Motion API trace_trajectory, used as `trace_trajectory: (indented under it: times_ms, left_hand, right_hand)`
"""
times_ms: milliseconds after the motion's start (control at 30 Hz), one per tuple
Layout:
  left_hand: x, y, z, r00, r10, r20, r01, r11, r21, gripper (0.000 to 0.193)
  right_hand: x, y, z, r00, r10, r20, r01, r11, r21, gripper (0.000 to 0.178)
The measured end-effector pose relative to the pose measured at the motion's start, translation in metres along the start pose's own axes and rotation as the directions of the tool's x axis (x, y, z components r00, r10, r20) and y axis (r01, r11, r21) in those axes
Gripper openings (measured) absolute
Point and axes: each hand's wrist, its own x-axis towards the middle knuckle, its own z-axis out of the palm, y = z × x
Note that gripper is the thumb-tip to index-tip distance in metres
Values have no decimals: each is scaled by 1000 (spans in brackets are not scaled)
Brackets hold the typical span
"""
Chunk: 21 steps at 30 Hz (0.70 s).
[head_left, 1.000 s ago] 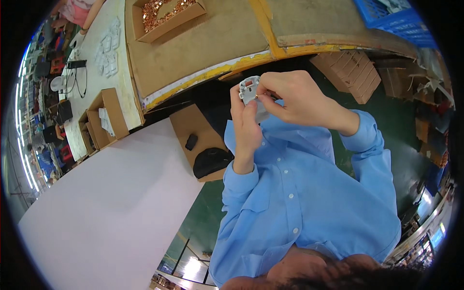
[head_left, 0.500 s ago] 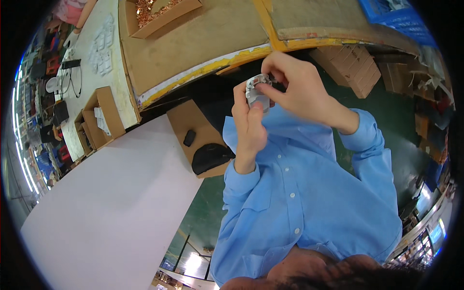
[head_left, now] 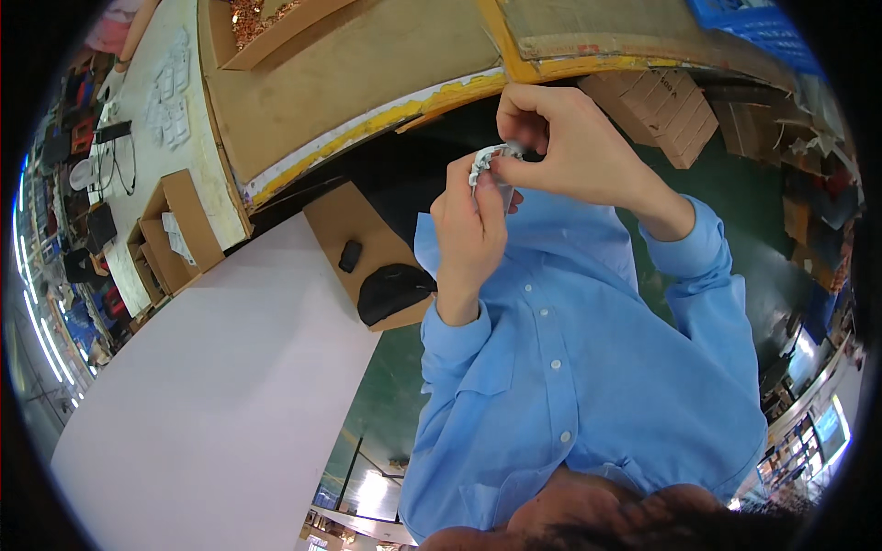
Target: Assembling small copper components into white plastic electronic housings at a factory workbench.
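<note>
A small white plastic housing [head_left: 481,163] with metal-looking bits along its upper rim is held up in front of my blue shirt. My left hand [head_left: 471,225] grips it from the left, thumb on its near face and fingers behind. My right hand [head_left: 588,151] is closed at the housing's upper edge, thumb against the rim and index finger curled. A small greyish blur shows at those fingertips, too smeared to name. Most of the housing's inside is hidden by fingers and by its tilt.
Ahead is a yellow-edged workbench [head_left: 367,101], with a carton of copper-coloured parts [head_left: 322,11] on it. A white board [head_left: 202,367] lies left, beside cardboard [head_left: 335,216] bearing a black pouch [head_left: 395,292]. Cartons [head_left: 657,110] stand right; a blue crate [head_left: 753,32] sits far right.
The housing has been tilted, so its rim shows more edge-on and less of its face is seen. My left thumb has moved up towards the rim. The right hand stays at the upper edge.
</note>
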Motion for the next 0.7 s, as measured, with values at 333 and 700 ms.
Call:
trace_trajectory:
  times_ms: [333,700]
  left_hand:
    - [0,5,4,999,5,38,-7,998,55,22]
    - [1,-2,4,993,-119,26,120,990,-69,17]
  right_hand:
    - [4,-2,-7,996,57,71,-51,996,-75,28]
    - [0,0,-6,999,14,44,-6,984,-176,22]
